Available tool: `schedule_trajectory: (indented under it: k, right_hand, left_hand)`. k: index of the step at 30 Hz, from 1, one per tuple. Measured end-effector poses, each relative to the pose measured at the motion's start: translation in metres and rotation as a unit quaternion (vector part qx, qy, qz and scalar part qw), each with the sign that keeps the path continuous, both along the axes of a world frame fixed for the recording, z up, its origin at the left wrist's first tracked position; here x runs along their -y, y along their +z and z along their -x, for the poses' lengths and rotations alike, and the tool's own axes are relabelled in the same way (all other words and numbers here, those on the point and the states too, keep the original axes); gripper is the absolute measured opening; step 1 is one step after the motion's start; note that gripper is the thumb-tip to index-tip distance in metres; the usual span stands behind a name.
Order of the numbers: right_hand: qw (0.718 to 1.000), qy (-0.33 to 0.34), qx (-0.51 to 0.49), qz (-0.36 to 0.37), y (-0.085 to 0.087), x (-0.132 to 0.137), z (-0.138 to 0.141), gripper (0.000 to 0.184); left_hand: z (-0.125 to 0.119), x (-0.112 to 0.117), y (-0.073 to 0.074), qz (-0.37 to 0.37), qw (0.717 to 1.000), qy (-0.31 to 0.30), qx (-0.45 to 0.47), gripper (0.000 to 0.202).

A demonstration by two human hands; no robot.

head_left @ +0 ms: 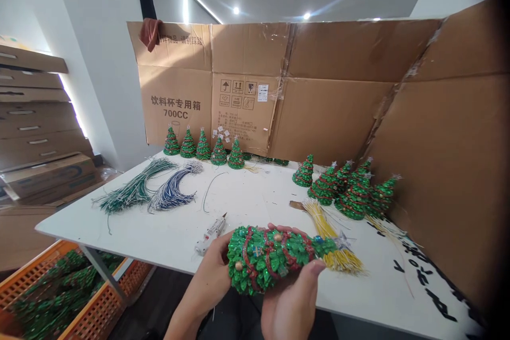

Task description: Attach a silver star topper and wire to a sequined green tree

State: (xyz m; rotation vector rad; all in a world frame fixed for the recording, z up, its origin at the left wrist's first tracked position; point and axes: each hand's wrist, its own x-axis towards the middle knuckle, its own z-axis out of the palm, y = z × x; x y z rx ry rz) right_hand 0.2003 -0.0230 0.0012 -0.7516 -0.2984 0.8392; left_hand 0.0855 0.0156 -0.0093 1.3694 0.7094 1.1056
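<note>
A small green Christmas tree ornament (271,255) with red garland, coloured balls and a silver star lies on its side in both my hands, above the table's front edge. My left hand (211,271) is closed around its wide base end. My right hand (295,297) grips it from below near the tip, thumb along the side. Just beyond my left hand a white pen-like tool (211,234) with a dark tip lies on the table. Past the star end is a bundle of yellow wires (330,239).
Several similar trees stand at the back (203,146) and back right (354,191) of the white table (247,196). Green (135,188) and blue (173,188) wire bundles lie left. Cardboard walls (334,111) enclose the back. An orange crate (99,303) of trees stands below left.
</note>
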Motion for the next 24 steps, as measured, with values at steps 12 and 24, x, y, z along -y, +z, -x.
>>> schedule_trajectory:
  k: [12, 24]
  right_hand:
    - [0.997, -0.071, -0.012, -0.021, -0.003, -0.004, 0.004, 0.08]
    - [0.997, -0.068, -0.031, 0.005, 0.001, 0.001, -0.001, 0.069]
  left_hand:
    - [-0.007, 0.002, -0.001, -0.071, 0.993, 0.085, -0.044, 0.022]
    - [-0.012, 0.003, -0.004, -0.037, 0.995, 0.084, -0.024, 0.012]
